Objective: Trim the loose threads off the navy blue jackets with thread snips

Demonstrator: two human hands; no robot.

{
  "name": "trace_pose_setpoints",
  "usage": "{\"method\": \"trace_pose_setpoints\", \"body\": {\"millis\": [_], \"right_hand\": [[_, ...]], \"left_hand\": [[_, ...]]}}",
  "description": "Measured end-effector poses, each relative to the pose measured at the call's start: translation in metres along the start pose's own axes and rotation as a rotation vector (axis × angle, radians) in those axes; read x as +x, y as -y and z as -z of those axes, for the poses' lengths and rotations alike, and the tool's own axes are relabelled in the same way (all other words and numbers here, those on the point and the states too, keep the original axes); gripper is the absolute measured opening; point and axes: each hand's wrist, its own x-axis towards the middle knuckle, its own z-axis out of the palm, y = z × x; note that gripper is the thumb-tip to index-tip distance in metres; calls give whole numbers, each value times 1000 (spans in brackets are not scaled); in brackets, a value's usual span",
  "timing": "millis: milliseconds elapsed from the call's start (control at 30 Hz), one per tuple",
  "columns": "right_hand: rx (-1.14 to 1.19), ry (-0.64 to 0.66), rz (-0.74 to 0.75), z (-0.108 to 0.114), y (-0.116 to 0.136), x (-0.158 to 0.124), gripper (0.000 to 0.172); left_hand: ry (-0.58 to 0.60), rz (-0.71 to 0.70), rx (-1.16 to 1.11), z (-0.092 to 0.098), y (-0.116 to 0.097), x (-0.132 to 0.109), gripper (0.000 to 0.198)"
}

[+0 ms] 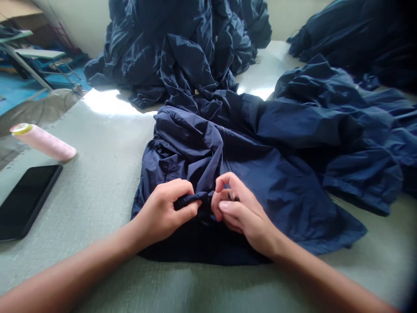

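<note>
Pinching a fold of the garment (pixel 260 182) at four o'clock from the spool (pixel 48 143), the left hand (pixel 167 204) grips what should handle light, soft and slippery, best held by its edge, while the right hand (pixel 246 211), at three o'clock, curls around I cannot tell what.

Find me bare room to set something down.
Bare tabletop shows left of the navy garment, up to the phone and pink spool, and in front of the garment between the forearms. Beyond the garment and far right, heaped navy fabric crowds it.
</note>
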Motion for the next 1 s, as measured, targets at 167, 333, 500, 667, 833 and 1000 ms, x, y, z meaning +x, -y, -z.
{"method": "trace_pose_setpoints", "body": {"millis": [167,333,500,667,833,1000], "right_hand": [[124,126,-152,0,4,-4,5],[61,42,-82,-6,4,-3,20],[-29,31,-2,-12,0,-2,25],[-45,56,-15,-12,-3,-2,28],[-54,61,-23,-13,-2,-1,30],[-29,70,-16,-14,-5,0,30]], "left_hand": [[-73,7,40,-1,1,0,28],[-86,17,31,-2,2,1,28],[-81,6,38,-3,5,1,28],[-77,18,49,-5,7,0,28],[-73,2,62,-5,8,-1,29],[-59,-14,70,-5,9,-1,28]]}}
